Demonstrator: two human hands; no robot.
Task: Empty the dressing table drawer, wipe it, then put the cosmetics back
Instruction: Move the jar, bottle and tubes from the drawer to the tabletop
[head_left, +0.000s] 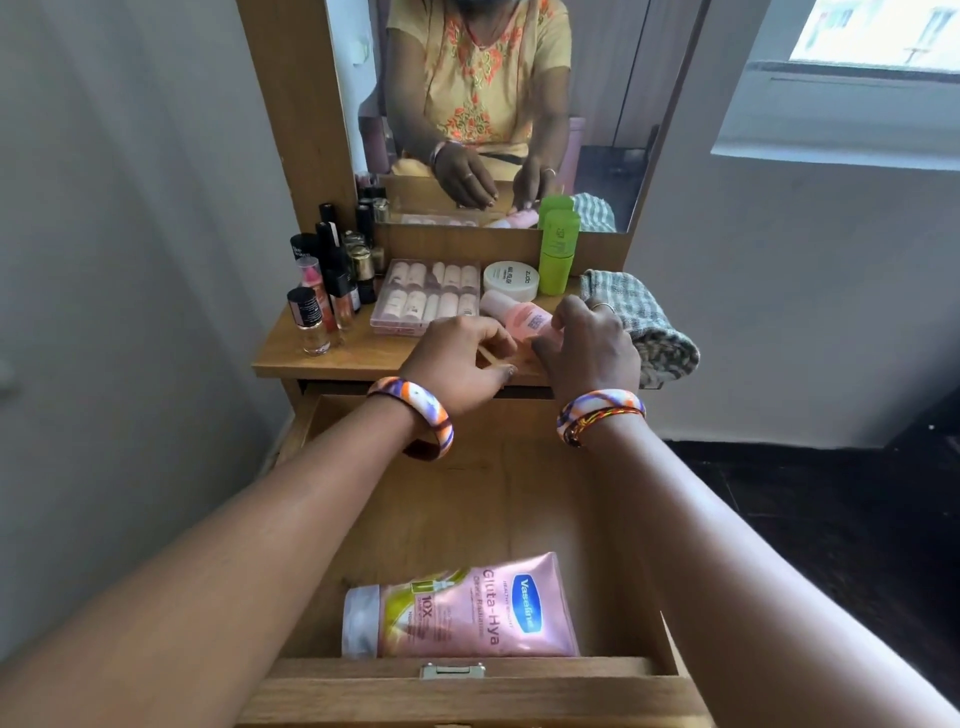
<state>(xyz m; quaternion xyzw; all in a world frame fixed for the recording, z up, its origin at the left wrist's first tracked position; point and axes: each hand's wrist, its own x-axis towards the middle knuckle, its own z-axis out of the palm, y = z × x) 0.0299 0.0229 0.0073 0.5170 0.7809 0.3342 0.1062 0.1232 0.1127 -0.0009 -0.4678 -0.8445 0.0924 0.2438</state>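
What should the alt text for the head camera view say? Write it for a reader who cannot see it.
Both hands, left hand and right hand, reach over an open wooden drawer to a small pink bottle lying on the dressing table top. A pink lotion tube lies in the drawer; cosmetics and a folded checked cloth sit before the mirror.

I am looking at a small wooden dressing table top (363, 358) below a mirror. Sitting on it at the left I am seeing a cluster of dark-capped little cosmetic bottles (332, 283); beside them a clear flat plastic case of pale pink tubes (426, 296) is lying. Behind it a round white jar (511, 279) and a tall lime-green bottle (557, 249) are standing, a pink bottle (522, 317) is lying in front, and a grey checked folded cloth (644, 325) is hanging over the right edge. In the open wooden drawer (467, 493) below, a pink lotion tube (462, 610) is lying on its side
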